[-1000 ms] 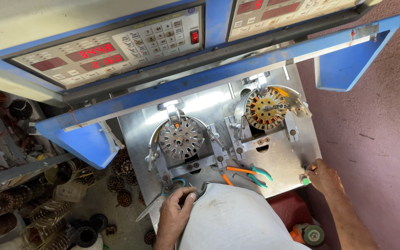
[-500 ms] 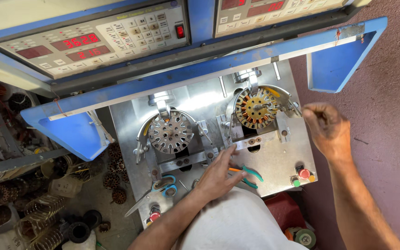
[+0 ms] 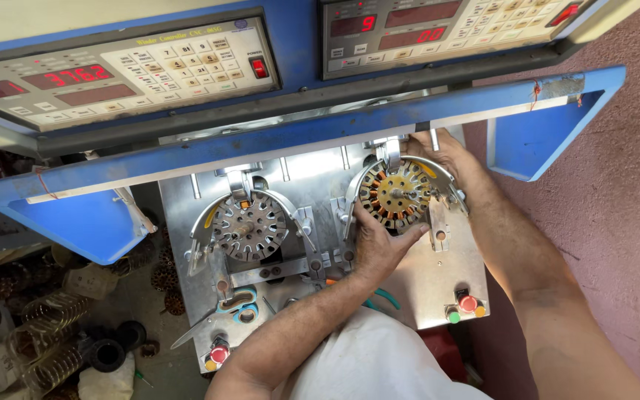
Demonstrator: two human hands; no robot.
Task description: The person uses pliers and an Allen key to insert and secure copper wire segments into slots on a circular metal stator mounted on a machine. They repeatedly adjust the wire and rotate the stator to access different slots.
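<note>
Head view, nearest first: white cloth point(image 3: 379, 363) low in the middle, both forearms rising from it. Scissors point(image 3: 235, 305) with pale blue handles flat on the steel plate point(image 3: 453, 274), blades pointing down-left; red push buttons at the plate's lower left point(image 3: 218, 353) and lower right point(image 3: 468, 303), now uncovered.

Farther up, left hand point(image 3: 381, 248) now pressed against the lower-left rim of the copper-wound motor core point(image 3: 395, 196), thumb out to the right under it, fingers curled up along its edge; half a second ago resting lower on the plate near the green-handled pliers point(image 3: 383, 298). Right hand point(image 3: 438, 152) now over the core's upper-right rim beneath the blue shelf point(image 3: 298, 141); earlier raised clear at the far right. Both hands clasped on the core from opposite sides, fingers partly hidden by the shelf.

Core seated in the right holder, round face turned up toward the camera, axis running into the plate, no long side visible. Bare grey core point(image 3: 250, 226) in the left holder, untouched, facing the same way.

Farthest: two control panels point(image 3: 135, 70) with red digit displays and keypads.
</note>
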